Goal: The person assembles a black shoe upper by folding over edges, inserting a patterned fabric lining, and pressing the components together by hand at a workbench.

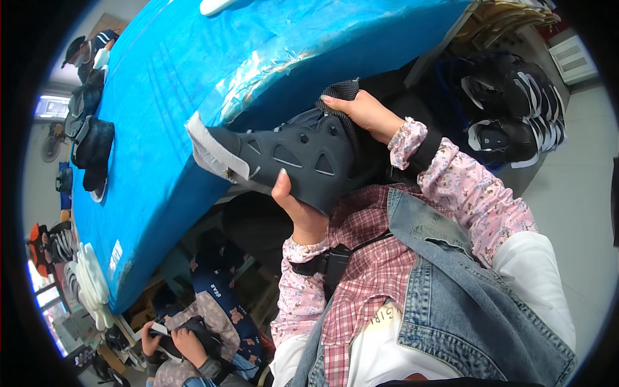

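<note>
A dark grey shoe upper (300,157) with triangular cut-outs and dark eyelets is held between my hands, just off the edge of the blue-covered table. Its toe end points left, where a rough whitish-grey strip (216,149) stands out from the edge. My left hand (302,209) grips the upper from the near side, thumb lying on its face; the other fingers are hidden beneath. At the far right end, my right hand (369,113) pinches a dark textured fabric flap (340,94) that joins the upper's opening. The inside of the upper cannot be seen.
The blue-covered table (174,84) curves across the front, with dark shoe pieces (93,148) along its left edge. White soles (90,287) are piled at lower left, near a co-worker's hands (190,345) on a dark piece. Stacked black-and-white shoes (509,116) stand at right.
</note>
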{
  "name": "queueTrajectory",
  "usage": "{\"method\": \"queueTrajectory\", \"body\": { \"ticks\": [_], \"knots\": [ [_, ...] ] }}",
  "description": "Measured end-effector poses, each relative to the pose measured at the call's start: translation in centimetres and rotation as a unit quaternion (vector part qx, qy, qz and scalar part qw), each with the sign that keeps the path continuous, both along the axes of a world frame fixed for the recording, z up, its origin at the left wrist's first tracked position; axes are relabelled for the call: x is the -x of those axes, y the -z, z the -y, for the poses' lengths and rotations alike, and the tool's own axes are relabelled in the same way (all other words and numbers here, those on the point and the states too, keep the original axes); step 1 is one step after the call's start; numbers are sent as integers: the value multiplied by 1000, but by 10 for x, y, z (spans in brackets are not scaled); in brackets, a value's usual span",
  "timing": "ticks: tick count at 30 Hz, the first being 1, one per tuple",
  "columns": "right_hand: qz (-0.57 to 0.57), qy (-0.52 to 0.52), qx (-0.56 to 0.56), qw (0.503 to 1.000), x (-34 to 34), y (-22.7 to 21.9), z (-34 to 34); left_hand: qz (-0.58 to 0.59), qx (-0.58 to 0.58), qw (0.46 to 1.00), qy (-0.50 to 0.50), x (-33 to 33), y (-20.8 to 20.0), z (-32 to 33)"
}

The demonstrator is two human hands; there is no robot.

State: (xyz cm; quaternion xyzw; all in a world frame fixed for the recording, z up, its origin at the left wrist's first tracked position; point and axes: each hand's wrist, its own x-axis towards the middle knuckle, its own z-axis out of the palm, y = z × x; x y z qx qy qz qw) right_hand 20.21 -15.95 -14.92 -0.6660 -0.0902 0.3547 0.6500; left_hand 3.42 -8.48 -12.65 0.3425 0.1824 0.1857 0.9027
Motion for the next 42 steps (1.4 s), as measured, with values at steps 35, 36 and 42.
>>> {"method": "queueTrajectory", "body": {
  "ticks": [35,36,42],
  "knots": [
    [224,143,-2,964,5,34,-13,-5,24,998,-56,-3,10,10],
    [240,73,83,964,-1,29,-13,-8,152,987,-60,-2,8,5],
    [416,-152,223,868,-19,41,-7,69,231,970,8,-11,20,2]
  ]
}}
